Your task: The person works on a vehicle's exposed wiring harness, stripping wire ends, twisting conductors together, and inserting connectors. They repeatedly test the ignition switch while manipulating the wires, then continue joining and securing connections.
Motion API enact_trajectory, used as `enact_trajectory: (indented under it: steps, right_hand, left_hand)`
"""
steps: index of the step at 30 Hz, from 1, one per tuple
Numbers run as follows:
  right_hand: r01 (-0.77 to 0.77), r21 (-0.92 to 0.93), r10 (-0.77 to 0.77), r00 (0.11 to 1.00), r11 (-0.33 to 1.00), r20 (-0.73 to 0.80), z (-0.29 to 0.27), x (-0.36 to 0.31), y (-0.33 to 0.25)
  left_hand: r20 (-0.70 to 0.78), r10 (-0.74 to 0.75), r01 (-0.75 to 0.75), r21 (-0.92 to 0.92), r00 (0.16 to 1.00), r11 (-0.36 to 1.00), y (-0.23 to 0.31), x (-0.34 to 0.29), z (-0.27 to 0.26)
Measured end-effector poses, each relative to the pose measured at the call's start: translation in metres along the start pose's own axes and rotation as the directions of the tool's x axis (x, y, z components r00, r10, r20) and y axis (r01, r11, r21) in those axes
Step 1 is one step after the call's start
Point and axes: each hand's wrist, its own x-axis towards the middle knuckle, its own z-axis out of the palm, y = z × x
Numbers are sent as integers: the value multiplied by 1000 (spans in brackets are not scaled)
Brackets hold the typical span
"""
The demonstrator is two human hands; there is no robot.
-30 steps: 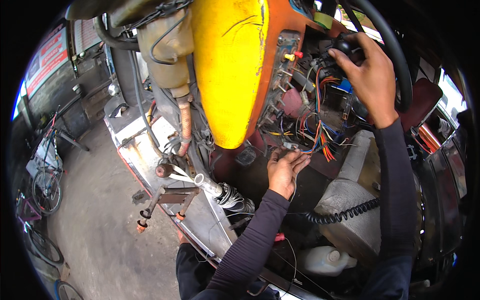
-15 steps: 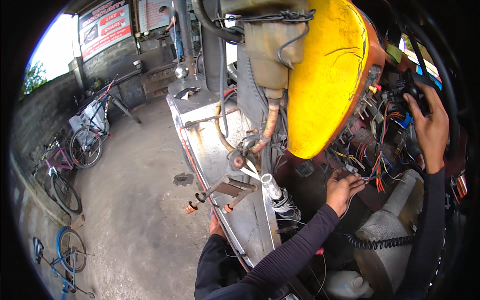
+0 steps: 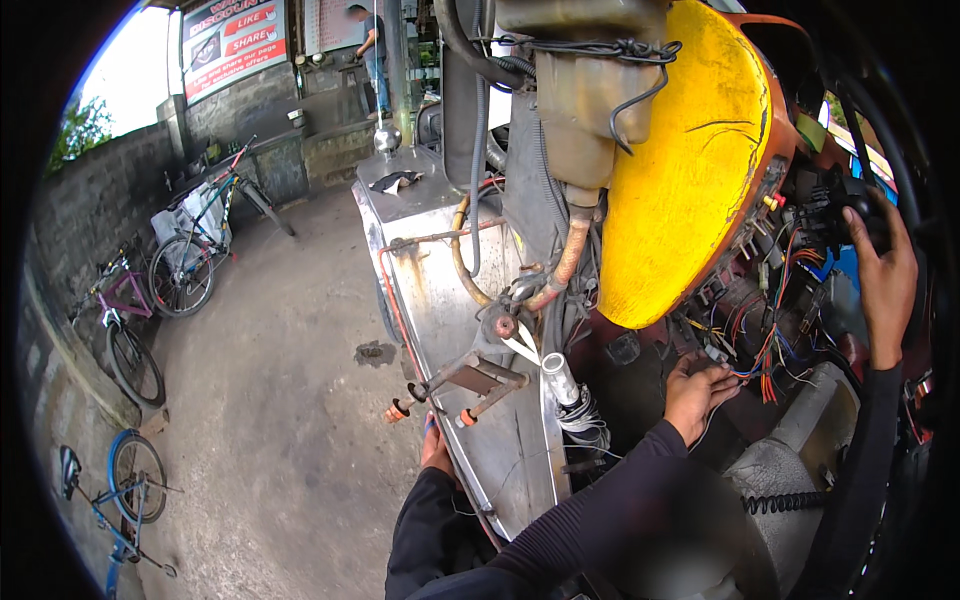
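My left hand (image 3: 697, 393) is closed, its fingers pinching a bundle of thin coloured wires (image 3: 768, 372) below the dashboard. A pale connector (image 3: 714, 354) sits just above those fingertips. At the far right, my right hand (image 3: 888, 275) grips a black rounded part (image 3: 858, 192) beside the opened dashboard, thumb to the left. What its fingers press on is partly hidden. Between the hands hang more loose wires and connectors. Lower left, another hand (image 3: 435, 450) in a loose black sleeve, apparently another person's, rests at the edge of the silver metal panel (image 3: 490, 440).
A yellow panel (image 3: 690, 160) stands ahead, beside a translucent tank (image 3: 575, 110) wrapped with black wire. A metal pedal bracket (image 3: 470, 378) juts out leftward. Lower right is a grey cover (image 3: 790, 430) with a coiled cord (image 3: 785, 502). Bicycles (image 3: 185, 270) lean at the left wall; a person (image 3: 372, 50) stands far back.
The whole view has shifted slightly, so the vehicle appears farther right and lower. Both my hands keep their places on the wires and the black part.
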Motion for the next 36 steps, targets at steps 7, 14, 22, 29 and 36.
enact_trajectory:
  steps: [7, 14, 22, 29, 36]
  right_hand:
    - [51, 52, -54, 997, 997, 60, 3, -11, -4]
    - [125, 42, -123, 991, 991, -44, 2, -14, -15]
    - [-216, 312, 104, 935, 925, 339, -37, -74, -18]
    - [-498, 69, 212, 485, 864, 848, -61, -122, 8]
    - [-618, 239, 282, 623, 749, 730, -20, -161, -16]
  left_hand:
    - [-25, 10, -10, 5, 1000, 1000, 3, -7, 4]
    - [-13, 1, -1, 38, 1000, 999, -2, -3, 1]
    - [-10, 41, -40, 88, 999, 995, 11, -6, -3]
    - [20, -5, 4, 41, 1000, 999, 6, -2, 1]
    - [9, 27, -28, 93, 1000, 995, 10, -3, -2]
